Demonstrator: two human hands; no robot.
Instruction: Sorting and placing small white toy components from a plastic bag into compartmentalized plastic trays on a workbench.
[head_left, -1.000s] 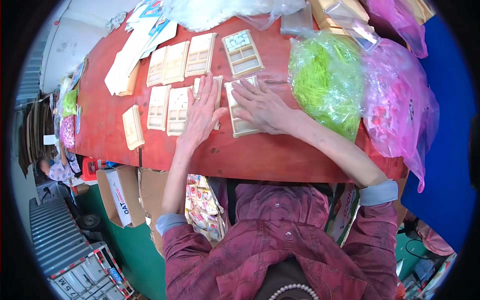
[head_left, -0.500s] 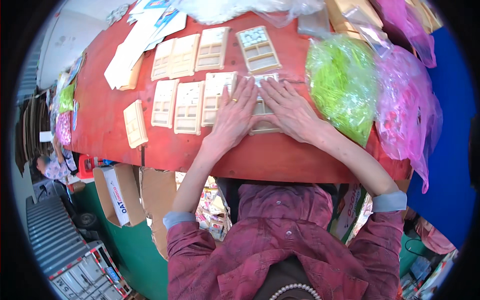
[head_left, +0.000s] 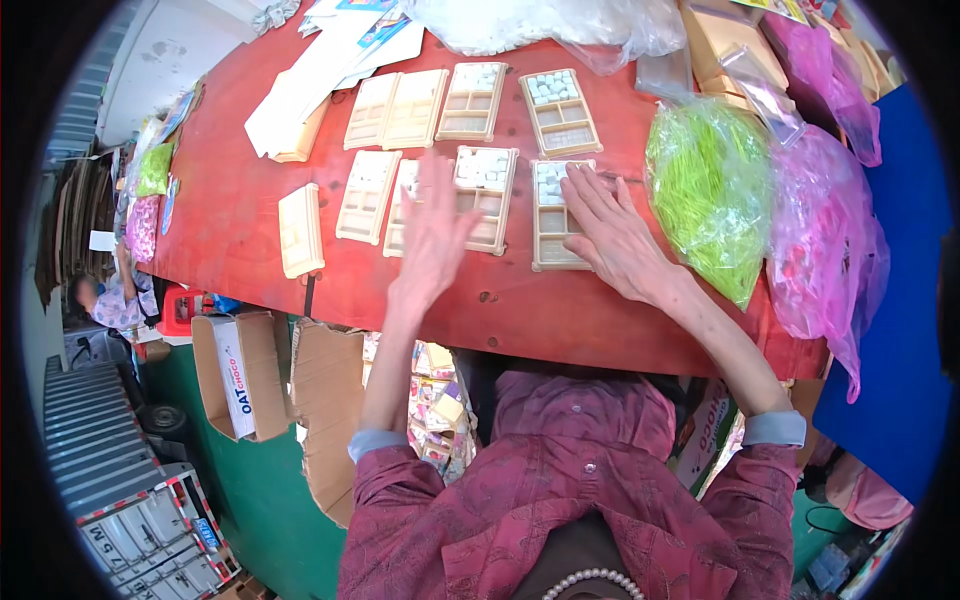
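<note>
Several cream compartment trays lie on a red tabletop (head_left: 400,305). My right hand (head_left: 625,235), fingers outstretched, rests over the right side of the near right tray (head_left: 552,225), whose top compartment holds small white cubes. My left hand (head_left: 433,235) is spread and slightly blurred above the trays to the left; it partly hides one tray (head_left: 395,238) and reaches the edge of another tray (head_left: 490,200). Behind them, a tray (head_left: 560,112) has its top section filled with white cubes. A further tray (head_left: 470,100) also holds white pieces. Neither hand grips anything.
On the right sit a clear bag of green strands (head_left: 705,195) and a pink plastic bag (head_left: 820,235). White cards (head_left: 300,95) and a clear bag of white pieces (head_left: 550,22) lie at the back. A cardboard box (head_left: 265,375) stands below the table. Another person (head_left: 125,295) is at far left.
My hands have moved apart: the left lifted leftward off the near right tray, the right stayed at that tray's side. White cubes there are now uncovered. The whole view has shifted slightly.
</note>
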